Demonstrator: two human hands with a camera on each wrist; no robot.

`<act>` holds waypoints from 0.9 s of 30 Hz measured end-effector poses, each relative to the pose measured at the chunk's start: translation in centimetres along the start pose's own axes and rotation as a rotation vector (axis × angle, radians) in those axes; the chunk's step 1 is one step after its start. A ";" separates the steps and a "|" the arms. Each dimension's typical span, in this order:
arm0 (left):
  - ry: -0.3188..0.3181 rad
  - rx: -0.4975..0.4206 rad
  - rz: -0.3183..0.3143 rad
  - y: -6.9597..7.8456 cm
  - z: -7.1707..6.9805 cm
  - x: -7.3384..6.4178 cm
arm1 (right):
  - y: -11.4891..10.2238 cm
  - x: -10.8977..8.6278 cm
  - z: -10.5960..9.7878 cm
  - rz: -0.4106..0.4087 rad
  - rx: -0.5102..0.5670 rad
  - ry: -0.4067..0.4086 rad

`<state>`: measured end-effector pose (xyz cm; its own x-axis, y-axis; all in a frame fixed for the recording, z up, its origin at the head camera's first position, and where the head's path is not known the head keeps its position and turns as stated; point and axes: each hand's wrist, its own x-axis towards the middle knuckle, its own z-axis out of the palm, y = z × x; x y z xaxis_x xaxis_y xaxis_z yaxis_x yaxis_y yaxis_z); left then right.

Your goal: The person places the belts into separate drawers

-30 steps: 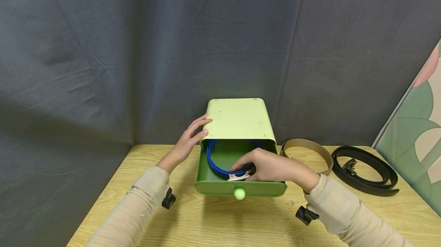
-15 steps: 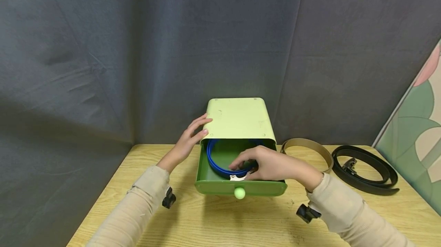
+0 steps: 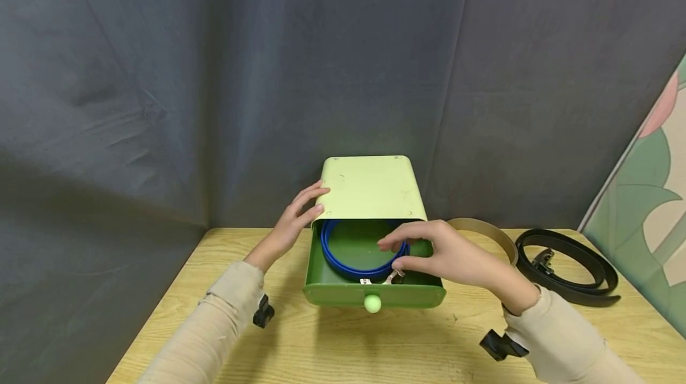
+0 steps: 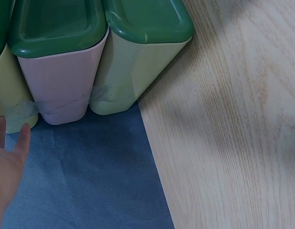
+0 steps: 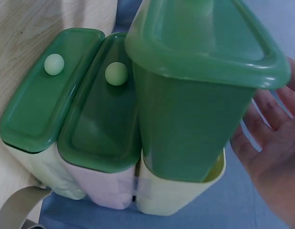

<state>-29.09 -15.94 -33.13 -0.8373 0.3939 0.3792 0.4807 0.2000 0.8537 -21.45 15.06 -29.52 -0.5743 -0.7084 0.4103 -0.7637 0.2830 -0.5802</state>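
Note:
A drawer unit with a pale yellow-green top (image 3: pixel 372 187) stands at the table's back. Its top green drawer (image 3: pixel 334 296) is pulled out, and a coiled blue belt (image 3: pixel 333 264) with a silver buckle (image 3: pixel 395 277) lies inside. My left hand (image 3: pixel 292 222) rests its extended fingers against the unit's left upper edge. Over the drawer's right side hovers my right hand (image 3: pixel 442 253), thumb and fingers apart around a gap. The thumb tip is close to the buckle; I cannot tell whether they touch. In the right wrist view the drawer hides part of that hand's fingers.
To the unit's right lie a coiled tan belt (image 3: pixel 490 233), partly behind my right arm, and a coiled black belt (image 3: pixel 604 259). A dark curtain (image 3: pixel 343 62) hangs behind. Two closed lower drawers (image 5: pixel 97 129) show in the right wrist view.
My right hand has come off the blue belt's buckle, rising and shifting right while its fingers spread. The belt stays in the drawer. My left hand keeps its place.

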 end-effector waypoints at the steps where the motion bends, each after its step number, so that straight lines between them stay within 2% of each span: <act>1: -0.001 0.001 -0.001 0.5 0.0 -0.1 | -0.1 -0.4 -0.1 -0.010 -0.004 0.025; 3: -0.004 0.005 -0.001 1.3 0.1 -0.4 | -0.4 -1.1 -0.2 -0.029 -0.013 0.074; 6: 0.002 0.004 0.004 1.4 0.1 -0.4 | -0.8 -2.1 -0.2 -0.045 -0.034 0.139; 10: 0.013 0.009 0.011 -0.5 0.1 0.2 | -1.1 -3.4 0.0 -0.045 -0.068 0.241; 13: 0.014 0.009 0.015 -2.2 0.0 0.6 | -1.1 -4.4 0.5 -0.074 -0.071 0.327; 18: 0.017 0.001 0.024 -2.8 0.1 0.7 | -1.1 -5.7 1.4 -0.128 -0.088 0.460; 22: 0.027 -0.001 0.036 -2.7 0.1 0.7 | -1.4 -6.6 2.1 -0.053 -0.157 0.552; 27: 0.030 -0.001 0.041 -2.5 0.2 0.7 | -1.6 -7.6 2.8 0.048 -0.204 0.605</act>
<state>-30.87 -15.96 -35.09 -0.8241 0.3749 0.4245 0.5148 0.1832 0.8375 -15.04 18.21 -33.68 -0.6288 -0.2182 0.7464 -0.7394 0.4651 -0.4869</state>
